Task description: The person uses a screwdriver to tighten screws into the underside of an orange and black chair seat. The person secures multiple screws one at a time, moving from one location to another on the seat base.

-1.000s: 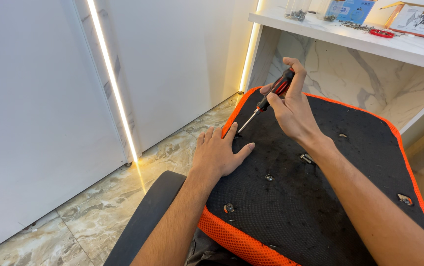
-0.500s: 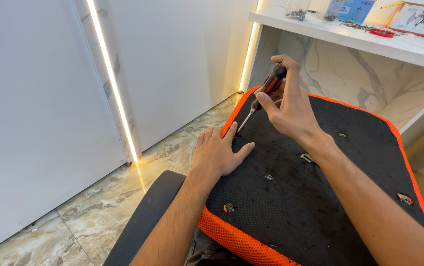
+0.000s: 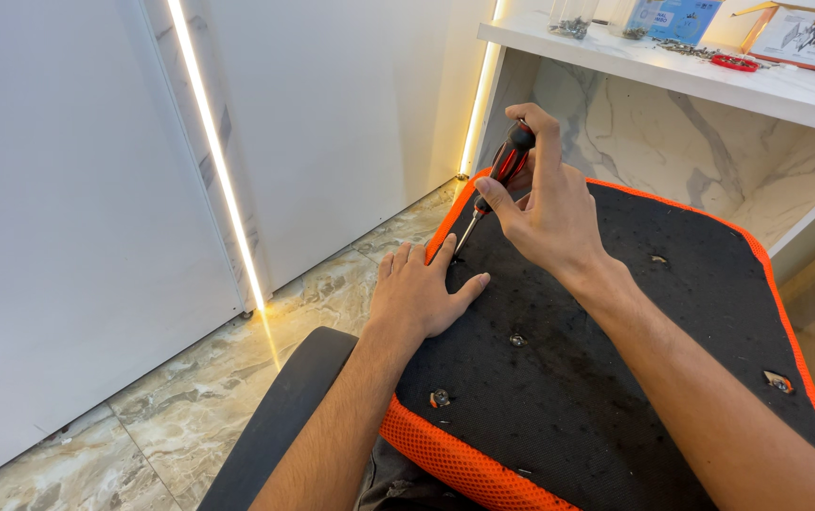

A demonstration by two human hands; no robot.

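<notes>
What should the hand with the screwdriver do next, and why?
Probably press down and turn. The right hand grips the screwdriver, its tip at the black seat panel edge, while the left hand lies flat, steadying it.
</notes>
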